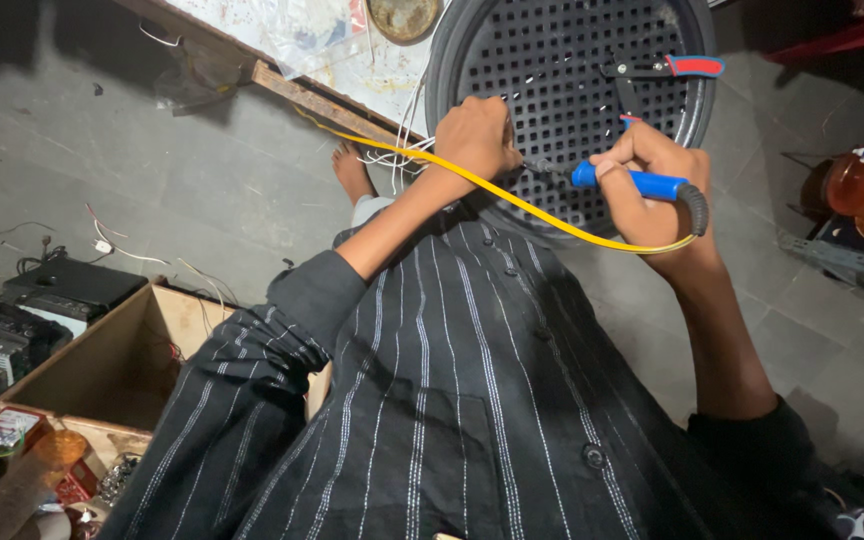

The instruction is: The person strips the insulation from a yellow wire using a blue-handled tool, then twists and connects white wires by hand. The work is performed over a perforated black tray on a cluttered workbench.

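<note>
We judge soldering is in hand: our right hand grips a blue-handled soldering iron while our left hand, closed, steadies white wires against the round black perforated grille, so the tip needs careful placing.

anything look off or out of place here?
A few things. The yellow cord of the soldering iron drapes across the left hand's wrist. Pliers rest loose on the black round grille. White wires splay out untidily beside the left hand. No visible damage.
</note>
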